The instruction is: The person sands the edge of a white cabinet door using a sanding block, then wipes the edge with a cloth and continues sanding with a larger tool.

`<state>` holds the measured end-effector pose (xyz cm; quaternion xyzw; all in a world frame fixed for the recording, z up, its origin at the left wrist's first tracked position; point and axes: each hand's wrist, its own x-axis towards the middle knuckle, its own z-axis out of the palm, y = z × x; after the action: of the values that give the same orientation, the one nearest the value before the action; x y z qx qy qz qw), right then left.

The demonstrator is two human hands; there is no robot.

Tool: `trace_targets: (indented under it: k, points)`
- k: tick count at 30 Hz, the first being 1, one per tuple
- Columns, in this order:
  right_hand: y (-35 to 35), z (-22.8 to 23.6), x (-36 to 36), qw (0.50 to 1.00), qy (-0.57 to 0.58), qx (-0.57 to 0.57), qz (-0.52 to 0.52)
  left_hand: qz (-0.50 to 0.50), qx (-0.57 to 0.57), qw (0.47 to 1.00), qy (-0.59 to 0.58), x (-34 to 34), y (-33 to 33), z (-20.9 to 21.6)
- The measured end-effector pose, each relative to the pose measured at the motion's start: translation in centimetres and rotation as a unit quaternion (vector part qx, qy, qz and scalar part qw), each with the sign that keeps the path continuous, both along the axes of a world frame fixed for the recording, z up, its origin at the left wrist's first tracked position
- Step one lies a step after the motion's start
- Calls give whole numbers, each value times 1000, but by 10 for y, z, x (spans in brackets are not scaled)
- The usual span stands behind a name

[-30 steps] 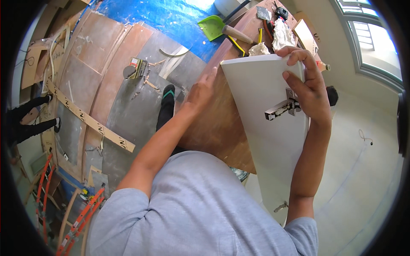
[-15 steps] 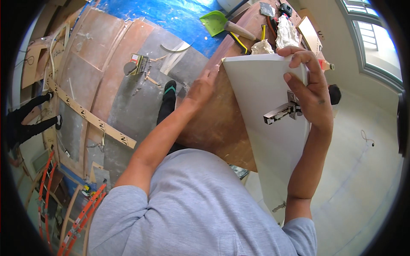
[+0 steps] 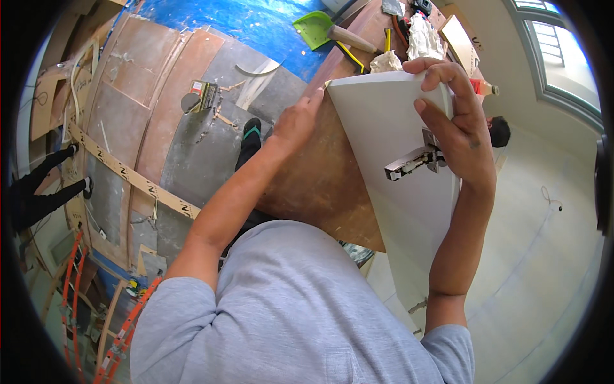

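A tall white cabinet door point(image 3: 377, 128) leans upright beside the brown wooden work table, its top end nearest the table's tools. My right hand point(image 3: 464, 121) is closed round its upper right edge, with the fingers over the top and the thumb on the near face. Just below that hand a metal concealed hinge point(image 3: 412, 163) sticks out from the door, and a second hinge point(image 3: 419, 306) shows low down. My left hand point(image 3: 294, 128) has its fingers pressed together at the door's upper left corner; the thumb is hidden.
The wooden table point(image 3: 313, 185) carries a mallet point(image 3: 354, 40), a yellow-handled tool point(image 3: 350, 59) and crumpled whitish cloth point(image 3: 425, 38). A green dustpan point(image 3: 314, 30) lies beyond. A tin with a brush point(image 3: 199, 97) stands on the floor. Orange ladders point(image 3: 121, 336) and another person's legs point(image 3: 45, 179) are left.
The whole view has shifted slightly. The door's top and my right hand have moved a little left and up in the picture. Both hands keep their places on the door.
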<state>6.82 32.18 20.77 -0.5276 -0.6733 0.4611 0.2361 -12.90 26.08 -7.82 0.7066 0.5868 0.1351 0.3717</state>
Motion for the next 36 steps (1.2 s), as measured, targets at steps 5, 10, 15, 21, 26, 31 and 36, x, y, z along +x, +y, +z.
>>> trace_targets:
  k: [5, 10, 15, 21, 26, 31, 36]
  points:
    - [1, -1, 0, 999, 2, 19, 31, -18, -3, 999, 31, 3, 2, 5]
    - [1, -4, 0, 999, 22, 19, 32, -35, 9, 997, 70, 8, 0, 9]
    - [1, -4, -4, 999, -4, 39, 36, -43, 17, 996, 80, 7, -2, 5]
    - [2, -2, -3, 999, -8, 29, 30, -44, 19, 996, 81, 8, -4, 2]
    - [4, -3, -4, 997, -15, 59, 40, -39, 22, 994, 97, 8, -16, -7]
    - [0, 0, -3, 999, -4, 32, 22, -49, 16, 994, 100, 3, -33, -5]
    - [2, 6, -11, 1000, -10, 1, 16, -10, 16, 996, 82, -1, -26, 2]
